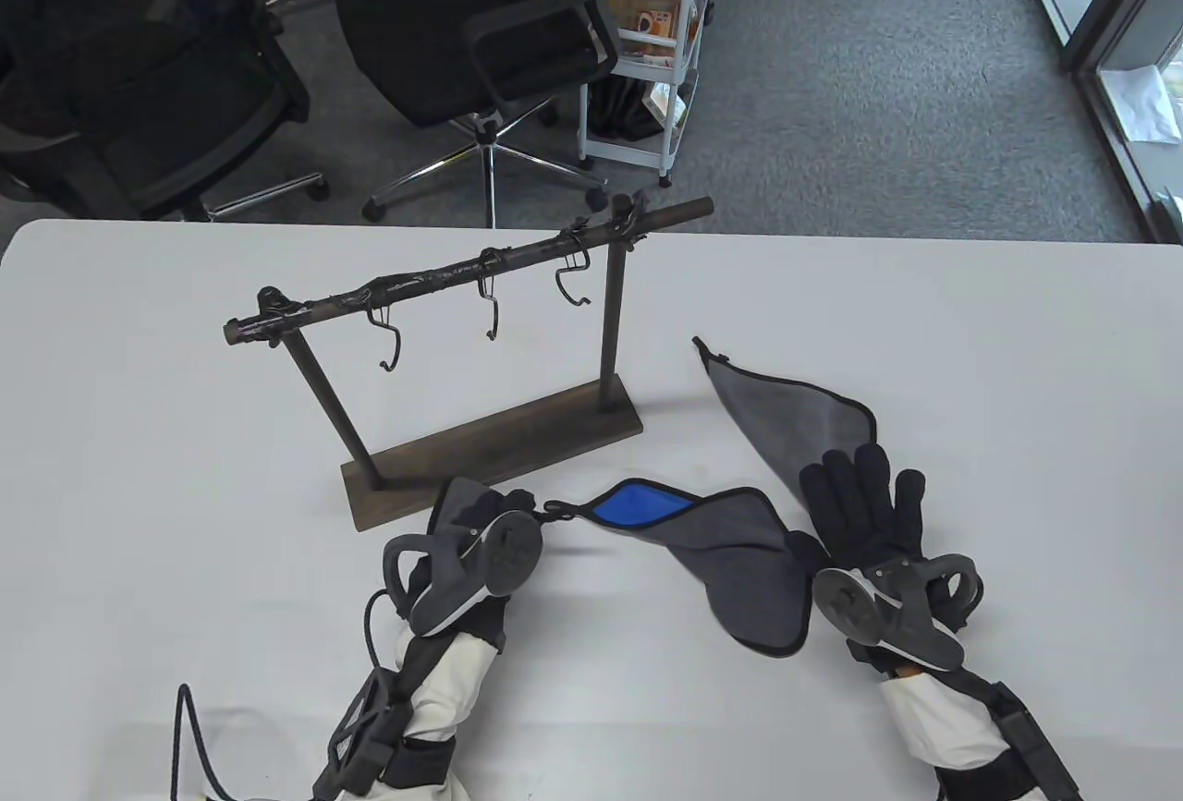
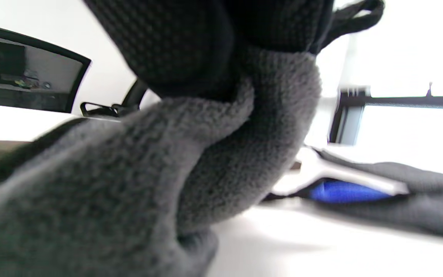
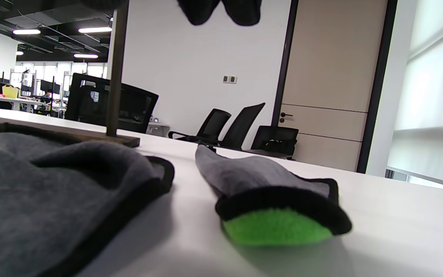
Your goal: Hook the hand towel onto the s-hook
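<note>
On the white table (image 1: 139,468), the left hand's (image 1: 462,552) grip pinches the towel's (image 1: 739,561) corner.

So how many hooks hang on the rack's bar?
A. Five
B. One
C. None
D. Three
D: the table view shows three hooks hanging in a row from the bar, all bare.

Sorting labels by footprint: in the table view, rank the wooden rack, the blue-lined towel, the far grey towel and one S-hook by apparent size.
1. Wooden rack, largest.
2. Blue-lined towel and far grey towel: look alike; both are partly hidden by the hands, so no ranking.
3. S-hook, smallest.
</note>
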{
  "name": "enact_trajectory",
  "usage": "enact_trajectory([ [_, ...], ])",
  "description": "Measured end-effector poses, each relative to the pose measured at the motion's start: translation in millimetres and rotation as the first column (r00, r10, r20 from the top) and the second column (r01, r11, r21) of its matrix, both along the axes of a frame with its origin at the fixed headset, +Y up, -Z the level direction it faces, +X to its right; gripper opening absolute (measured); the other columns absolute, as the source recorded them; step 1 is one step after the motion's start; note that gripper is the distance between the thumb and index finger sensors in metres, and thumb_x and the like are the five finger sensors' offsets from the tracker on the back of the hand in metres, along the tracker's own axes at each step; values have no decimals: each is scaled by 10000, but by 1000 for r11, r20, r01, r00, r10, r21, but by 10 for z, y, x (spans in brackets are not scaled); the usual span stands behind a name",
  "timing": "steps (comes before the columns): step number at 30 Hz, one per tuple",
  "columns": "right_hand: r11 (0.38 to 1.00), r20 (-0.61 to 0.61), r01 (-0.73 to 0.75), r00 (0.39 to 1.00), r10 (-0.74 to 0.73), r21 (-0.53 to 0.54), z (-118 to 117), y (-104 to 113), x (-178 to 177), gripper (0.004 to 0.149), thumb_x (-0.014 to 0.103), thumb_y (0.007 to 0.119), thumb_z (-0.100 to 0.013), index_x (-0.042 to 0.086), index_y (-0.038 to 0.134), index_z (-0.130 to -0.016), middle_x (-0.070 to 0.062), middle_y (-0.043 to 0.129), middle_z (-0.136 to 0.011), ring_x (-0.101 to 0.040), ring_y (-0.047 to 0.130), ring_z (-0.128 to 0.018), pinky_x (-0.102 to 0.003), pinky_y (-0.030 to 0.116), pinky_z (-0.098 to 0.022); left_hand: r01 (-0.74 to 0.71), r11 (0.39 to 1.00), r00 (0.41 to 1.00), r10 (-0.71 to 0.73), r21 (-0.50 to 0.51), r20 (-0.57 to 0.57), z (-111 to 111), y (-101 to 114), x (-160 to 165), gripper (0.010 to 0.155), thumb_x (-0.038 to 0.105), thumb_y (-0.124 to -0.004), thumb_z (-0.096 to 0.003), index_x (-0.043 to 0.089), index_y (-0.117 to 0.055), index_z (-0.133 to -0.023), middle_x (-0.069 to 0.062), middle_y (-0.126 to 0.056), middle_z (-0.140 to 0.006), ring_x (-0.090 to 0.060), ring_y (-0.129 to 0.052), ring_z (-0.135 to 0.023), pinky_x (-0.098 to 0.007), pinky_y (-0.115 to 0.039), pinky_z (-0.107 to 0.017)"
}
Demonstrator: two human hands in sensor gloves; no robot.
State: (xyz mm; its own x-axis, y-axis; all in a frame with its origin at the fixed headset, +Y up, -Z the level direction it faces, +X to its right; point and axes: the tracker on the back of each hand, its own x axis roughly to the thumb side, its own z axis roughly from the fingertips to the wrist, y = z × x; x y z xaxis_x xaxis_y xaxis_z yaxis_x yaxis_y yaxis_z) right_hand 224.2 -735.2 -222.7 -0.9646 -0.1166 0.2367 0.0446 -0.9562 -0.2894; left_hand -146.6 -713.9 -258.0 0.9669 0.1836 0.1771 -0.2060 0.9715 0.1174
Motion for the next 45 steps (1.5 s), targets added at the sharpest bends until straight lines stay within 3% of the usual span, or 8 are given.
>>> enact_trajectory([
  [9, 1000, 1, -6, 1000, 6, -5, -7, 0, -10, 679, 469, 506, -581, 122, 347, -1142, -214, 317, -1190, -446, 134, -1055, -664, 128, -700, -359, 926, 930, 366, 115, -46, 89, 317, -466, 439, 371, -784, -495, 212, -897, -887, -73, -999, -821, -141, -1060, -613, -165, -984, -346],
  [14, 1000, 1, -10, 1000, 10, -11, -12, 1, -17, 679, 470, 505, -581, 122, 347, -1143, -214, 317, -1191, -447, 135, -1056, -666, 128, -700, -454, 871, 883, 469, 186, -39, 159, 467, -655, 446, 384, -765, -511, 196, -897, -892, -85, -1000, -819, -153, -1059, -615, -181, -985, -355],
  [18, 1000, 1, -5, 1000, 5, -18, -26, -4, -22, 677, 470, 505, -582, 127, 346, -1143, -210, 315, -1193, -443, 133, -1058, -666, 125, -702, -554, 781, 805, 591, 288, -53, 220, 644, -799, 442, 389, -755, -519, 189, -905, -884, -91, -1004, -809, -159, -1062, -599, -180, -984, -345],
  [22, 1000, 0, -7, 1000, 7, -26, -29, -6, -24, 678, 471, 505, -581, 126, 347, -1144, -209, 315, -1193, -445, 133, -1059, -666, 124, -703, -589, 740, 753, 648, 325, -110, 230, 785, -875, 438, 390, -748, -527, 181, -911, -876, -99, -1008, -799, -164, -1062, -593, -180, -983, -339],
  [26, 1000, 2, -5, 1000, 5, -27, -33, -5, -20, 677, 470, 506, -581, 125, 352, -1143, -212, 319, -1192, -445, 137, -1059, -666, 126, -702, -613, 730, 735, 667, 302, -121, 176, 920, -895, 437, 392, -739, -534, 173, -917, -867, -107, -1008, -793, -175, -1058, -586, -191, -976, -336],
  [32, 1000, 0, -2, 1000, 2, -23, -32, -5, -20, 676, 468, 507, -581, 121, 357, -1142, -217, 328, -1189, -450, 145, -1058, -667, 131, -701, -581, 766, 748, 636, 276, -191, 116, 1089, -855, 433, 426, -707, -543, 183, -935, -820, -88, -1019, -738, -163, -1044, -536, -190, -941, -297],
  [45, 999, -6, -13, 1000, 12, -34, -34, -19, -28, 677, 468, 508, -580, 120, 362, -1142, -216, 333, -1190, -450, 150, -1059, -668, 131, -701, -555, 782, 749, 618, 284, -239, 86, 1129, -830, 431, 459, -686, -548, 195, -946, -768, -68, -1026, -691, -154, -1038, -501, -190, -926, -273],
])
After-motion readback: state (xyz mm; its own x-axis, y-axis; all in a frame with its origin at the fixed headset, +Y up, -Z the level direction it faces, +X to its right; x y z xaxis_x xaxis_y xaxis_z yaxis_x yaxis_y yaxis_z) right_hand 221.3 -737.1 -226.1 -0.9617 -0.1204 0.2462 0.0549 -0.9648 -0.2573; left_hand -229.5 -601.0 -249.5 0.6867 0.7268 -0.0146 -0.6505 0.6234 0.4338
